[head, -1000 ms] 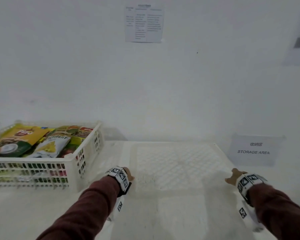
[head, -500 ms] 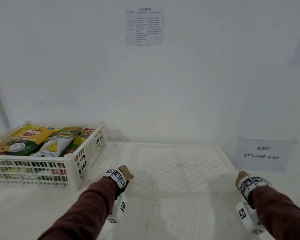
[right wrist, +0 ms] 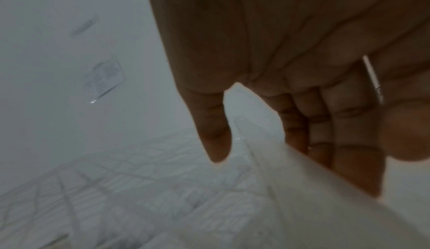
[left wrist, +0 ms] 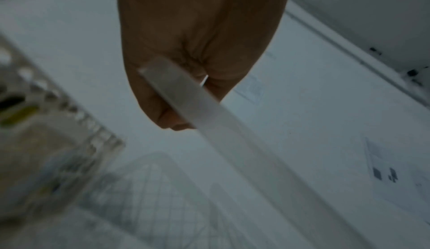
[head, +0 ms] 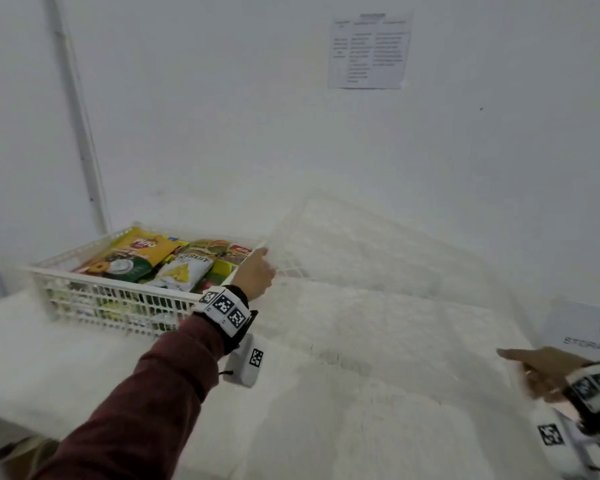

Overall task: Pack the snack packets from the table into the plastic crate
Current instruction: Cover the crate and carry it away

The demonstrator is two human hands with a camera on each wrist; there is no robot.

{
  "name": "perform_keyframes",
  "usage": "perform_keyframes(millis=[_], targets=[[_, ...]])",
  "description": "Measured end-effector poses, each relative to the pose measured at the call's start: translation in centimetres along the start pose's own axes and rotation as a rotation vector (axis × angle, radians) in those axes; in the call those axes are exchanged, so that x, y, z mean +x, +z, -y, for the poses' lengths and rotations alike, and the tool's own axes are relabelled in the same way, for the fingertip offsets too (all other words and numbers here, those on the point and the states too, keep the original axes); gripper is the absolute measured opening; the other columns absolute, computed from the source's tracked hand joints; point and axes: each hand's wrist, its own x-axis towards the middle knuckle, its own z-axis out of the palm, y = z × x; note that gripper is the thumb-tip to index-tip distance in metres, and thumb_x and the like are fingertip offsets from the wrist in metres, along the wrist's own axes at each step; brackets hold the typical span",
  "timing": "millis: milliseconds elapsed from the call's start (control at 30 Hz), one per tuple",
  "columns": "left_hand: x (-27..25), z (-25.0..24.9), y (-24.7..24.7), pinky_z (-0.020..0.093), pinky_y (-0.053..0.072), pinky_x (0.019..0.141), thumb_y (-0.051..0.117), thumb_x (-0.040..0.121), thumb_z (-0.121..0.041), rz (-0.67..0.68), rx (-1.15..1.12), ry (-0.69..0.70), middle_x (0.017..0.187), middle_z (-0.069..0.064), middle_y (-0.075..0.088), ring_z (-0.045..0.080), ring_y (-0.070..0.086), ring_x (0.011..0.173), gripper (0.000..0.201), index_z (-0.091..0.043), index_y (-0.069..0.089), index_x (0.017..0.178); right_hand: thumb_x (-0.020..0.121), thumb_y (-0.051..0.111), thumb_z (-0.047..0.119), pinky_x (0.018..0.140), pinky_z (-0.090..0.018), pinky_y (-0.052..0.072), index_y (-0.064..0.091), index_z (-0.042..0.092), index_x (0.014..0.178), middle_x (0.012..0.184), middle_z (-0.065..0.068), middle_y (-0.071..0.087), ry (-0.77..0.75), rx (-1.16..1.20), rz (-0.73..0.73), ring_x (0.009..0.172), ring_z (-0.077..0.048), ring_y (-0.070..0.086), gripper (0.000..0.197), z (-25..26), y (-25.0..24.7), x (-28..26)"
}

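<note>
White bench (head: 84,375); pale mesh lid (head: 378,271) tilted over its right half, blurred in head view. Plastic crate (head: 118,299) at the far-left corner, snack packets (head: 184,271) inside. Left hand (head: 255,278): only the wrist view shows fingers curled round the lid rim (left wrist: 209,115). Right hand (head: 541,372): wrist view shows straight fingers behind the rim; pinch or not, can't tell.

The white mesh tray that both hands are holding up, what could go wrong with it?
Two things might go wrong:
1. The white mesh tray hangs tilted. The left hand grips its edge, but the right hand only has straight fingers against it, so that side could slip.
2. Its left corner is right beside the crate, so it could bump the rim or snag the snack packets.
</note>
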Motion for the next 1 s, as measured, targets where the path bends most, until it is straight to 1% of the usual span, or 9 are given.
perform_keyframes(millis=[100,167,267,467,600,700,800,867,1000], targets=[[-0.2,1.0,-5.9,0.022,0.048,0.06,0.04,0.094,0.003,-0.037,-0.009,0.042,0.086,0.004,0.054,0.022,0.054,0.07,0.043,0.0,0.036,0.137,0.089,0.058,0.035,0.037,-0.014,0.026,0.045,0.0,0.095,0.043,-0.014,0.049,-0.075,0.102,-0.038,0.025,-0.018,0.039,0.037,3.8,2.3,-0.4],[0.1,2.8,-9.9,0.023,0.051,0.063,0.042,0.094,0.002,-0.07,0.073,0.031,0.098,0.017,0.058,0.032,0.057,0.077,0.035,-0.001,0.042,0.129,0.091,0.055,0.032,0.035,-0.014,0.027,0.042,0.004,0.09,0.044,-0.014,0.051,-0.195,0.114,-0.035,0.025,-0.019,0.039,0.032,6.8,4.5,-0.9],[1.0,6.6,-15.9,0.006,0.036,0.04,0.046,0.094,-0.002,-0.126,0.133,-0.044,0.088,0.01,0.053,0.015,0.045,0.06,0.038,0.001,0.043,0.132,0.091,0.057,0.019,0.033,-0.017,0.03,0.035,0.005,0.073,0.036,-0.011,0.043,-0.307,0.085,-0.026,0.024,-0.019,0.039,0.031,11.7,8.3,-1.8],[4.5,14.3,-27.4,0.036,0.044,0.086,0.054,0.091,-0.005,-0.141,0.305,-0.199,0.12,0.022,0.054,0.033,0.055,0.106,0.046,0.006,0.043,0.133,0.09,0.056,0.011,0.033,-0.02,0.03,0.039,0.004,0.066,0.042,-0.01,0.039,-0.447,0.022,0.018,0.032,-0.02,0.039,0.03,22.6,16.8,-4.5],[9.1,18.7,-33.6,0.033,0.034,0.103,0.055,0.091,-0.008,-0.067,0.47,-0.243,0.137,0.022,0.046,0.032,0.044,0.127,0.044,0.007,0.047,0.131,0.09,0.053,0.021,0.036,-0.017,0.027,0.047,0.001,0.066,0.036,-0.011,0.044,-0.455,-0.09,0.026,0.029,-0.02,0.038,0.032,29.4,21.4,-5.4],[12.5,21.6,-36.6,0.033,0.031,0.106,0.055,0.091,-0.01,-0.028,0.53,-0.259,0.139,0.021,0.045,0.031,0.041,0.129,0.043,0.006,0.048,0.13,0.09,0.051,0.024,0.036,-0.016,0.022,0.048,0.001,0.044,0.029,-0.011,0.044,-0.415,-0.165,0.019,0.024,-0.018,0.03,0.052,33.3,24.3,-5.3],[14.9,23.7,-38.2,0.03,0.033,0.103,0.053,0.093,-0.013,0.034,0.577,-0.291,0.136,0.019,0.048,0.028,0.044,0.127,0.04,0.005,0.05,0.128,0.09,0.052,0.025,0.036,-0.017,0.022,0.046,0.008,0.025,0.027,-0.009,0.042,-0.404,-0.239,0.011,0.021,-0.015,0.028,0.068,35.5,26.9,-5.1],[16.4,25.0,-38.8,0.026,0.036,0.088,0.051,0.094,-0.015,0.097,0.602,-0.307,0.116,0.018,0.055,0.022,0.05,0.109,0.026,0.005,0.056,0.109,0.091,0.052,0.026,0.037,-0.018,0.024,0.046,0.01,0.023,0.026,-0.006,0.042,-0.402,-0.282,0.012,0.021,-0.013,0.029,0.07,36.3,28.1,-4.8],[18.8,27.1,-39.6,0.019,0.023,0.071,0.05,0.094,-0.02,0.174,0.703,-0.253,0.094,0.003,0.038,0.012,0.034,0.091,0.017,-0.009,0.039,0.087,0.092,0.051,0.025,0.04,-0.02,0.027,0.043,0.015,0.019,0.025,-0.002,0.041,-0.404,-0.327,0.014,0.02,-0.011,0.029,0.074,37.3,29.6,-4.2]])
